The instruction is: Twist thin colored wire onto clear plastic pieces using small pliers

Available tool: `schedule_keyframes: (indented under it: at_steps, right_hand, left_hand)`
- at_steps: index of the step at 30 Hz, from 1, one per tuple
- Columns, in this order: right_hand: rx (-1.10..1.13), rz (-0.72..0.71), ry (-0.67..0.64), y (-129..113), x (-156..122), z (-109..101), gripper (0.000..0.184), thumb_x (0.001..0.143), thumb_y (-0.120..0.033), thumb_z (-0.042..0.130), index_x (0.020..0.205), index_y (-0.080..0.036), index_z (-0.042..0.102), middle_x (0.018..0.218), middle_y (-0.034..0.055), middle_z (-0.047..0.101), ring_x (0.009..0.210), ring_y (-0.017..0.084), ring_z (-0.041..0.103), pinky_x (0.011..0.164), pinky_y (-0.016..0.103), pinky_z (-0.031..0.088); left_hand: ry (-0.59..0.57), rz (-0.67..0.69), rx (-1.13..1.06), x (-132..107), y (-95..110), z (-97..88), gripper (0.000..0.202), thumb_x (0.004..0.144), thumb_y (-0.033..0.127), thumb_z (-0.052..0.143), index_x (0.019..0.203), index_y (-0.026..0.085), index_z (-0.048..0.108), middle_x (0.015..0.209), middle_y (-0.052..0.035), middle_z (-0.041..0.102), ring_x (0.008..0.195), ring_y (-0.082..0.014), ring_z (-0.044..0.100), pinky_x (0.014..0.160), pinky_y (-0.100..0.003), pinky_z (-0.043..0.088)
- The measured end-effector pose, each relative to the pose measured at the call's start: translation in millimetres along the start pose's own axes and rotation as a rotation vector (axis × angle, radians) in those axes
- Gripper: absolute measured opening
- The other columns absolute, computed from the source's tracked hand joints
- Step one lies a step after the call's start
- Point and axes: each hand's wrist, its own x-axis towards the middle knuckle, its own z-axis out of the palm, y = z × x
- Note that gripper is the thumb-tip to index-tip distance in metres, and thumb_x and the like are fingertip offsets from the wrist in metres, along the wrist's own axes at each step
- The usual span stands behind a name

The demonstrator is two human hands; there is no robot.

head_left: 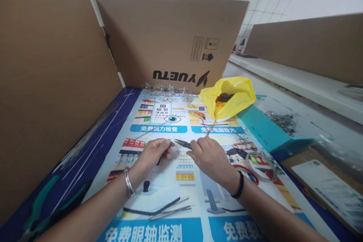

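Note:
My left hand, a silver bangle on its wrist, is closed in a pinch on a thin wire; only faint bits of the wire show near the fingertips. Needle-nose pliers are in my right hand, whose fingers wrap round the handles. The dark jaws point left, close to the left fingertips; whether they touch the wire I cannot tell. Several straight wire pieces lie on the printed poster below the hands. Beyond the right hand, red and green strands run from a yellow bag.
Cardboard panels wall the left and back. Tangled wire bits lie at the back. Long thin rods and green-handled pliers are on the left. To the right are wire coils, a teal box and a labelled parcel.

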Motion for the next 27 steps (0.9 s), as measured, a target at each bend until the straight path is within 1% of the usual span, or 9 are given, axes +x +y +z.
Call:
schedule_keyframes:
  at_steps: [3, 10, 14, 18, 24, 27]
  right_hand:
    - [0.009, -0.002, -0.002, 0.3, -0.1, -0.4, 0.016, 0.088, -0.033, 0.050, 0.085, -0.017, 0.054, 0.075, 0.0052, 0.054, 0.074, 0.021, 0.047, 0.063, 0.032, 0.029]
    - [0.077, 0.040, 0.004, 0.4, -0.7, 5.6, 0.017, 0.088, -0.034, 0.050, 0.086, -0.018, 0.054, 0.077, 0.0051, 0.056, 0.075, 0.020, 0.049, 0.065, 0.030, 0.032]
    - [0.108, 0.058, 0.016, 2.2, -0.6, 5.9, 0.019, 0.089, -0.035, 0.048, 0.087, -0.017, 0.055, 0.078, 0.0051, 0.057, 0.075, 0.019, 0.050, 0.065, 0.029, 0.034]
    - [0.123, 0.063, 0.011, 2.1, -0.5, 4.9, 0.018, 0.088, -0.034, 0.049, 0.087, -0.017, 0.055, 0.077, 0.0045, 0.057, 0.075, 0.019, 0.050, 0.065, 0.029, 0.034]
    - [0.122, 0.048, 0.012, 1.2, -0.4, 3.7, 0.017, 0.089, -0.033, 0.049, 0.087, -0.017, 0.055, 0.078, 0.0053, 0.057, 0.076, 0.019, 0.051, 0.065, 0.029, 0.034]
    - [0.119, 0.049, 0.017, 1.6, -0.4, 3.6, 0.018, 0.089, -0.034, 0.048, 0.086, -0.017, 0.055, 0.077, 0.0051, 0.057, 0.075, 0.019, 0.050, 0.065, 0.028, 0.034]
  left_hand:
    - [0.038, 0.015, 0.008, 0.7, -0.2, -0.6, 0.032, 0.074, 0.044, 0.061, 0.075, 0.013, 0.063, 0.061, -0.0016, 0.058, 0.052, -0.0106, 0.051, 0.052, -0.023, 0.039]
    - [0.039, 0.010, -0.002, 1.8, -1.4, -0.6, 0.034, 0.072, 0.047, 0.062, 0.076, 0.014, 0.063, 0.063, -0.0012, 0.058, 0.054, -0.0109, 0.051, 0.054, -0.023, 0.040]
    - [0.006, -0.002, -0.016, 1.4, -0.9, -0.3, 0.033, 0.072, 0.047, 0.062, 0.076, 0.014, 0.062, 0.063, -0.0012, 0.058, 0.053, -0.0108, 0.050, 0.054, -0.023, 0.039]
    - [-0.046, -0.008, -0.013, -0.5, 1.9, 0.3, 0.029, 0.074, 0.043, 0.062, 0.073, 0.015, 0.061, 0.063, -0.0011, 0.058, 0.055, -0.0101, 0.050, 0.054, -0.023, 0.038]
    - [-0.090, -0.002, 0.014, -0.6, 2.8, 0.1, 0.030, 0.075, 0.044, 0.060, 0.068, 0.015, 0.059, 0.060, -0.0009, 0.056, 0.053, -0.0098, 0.047, 0.051, -0.022, 0.033]
    - [-0.095, -0.023, 0.001, -0.2, 2.4, -0.1, 0.027, 0.074, 0.043, 0.061, 0.071, 0.016, 0.059, 0.060, -0.0006, 0.057, 0.052, -0.0095, 0.046, 0.050, -0.022, 0.032]
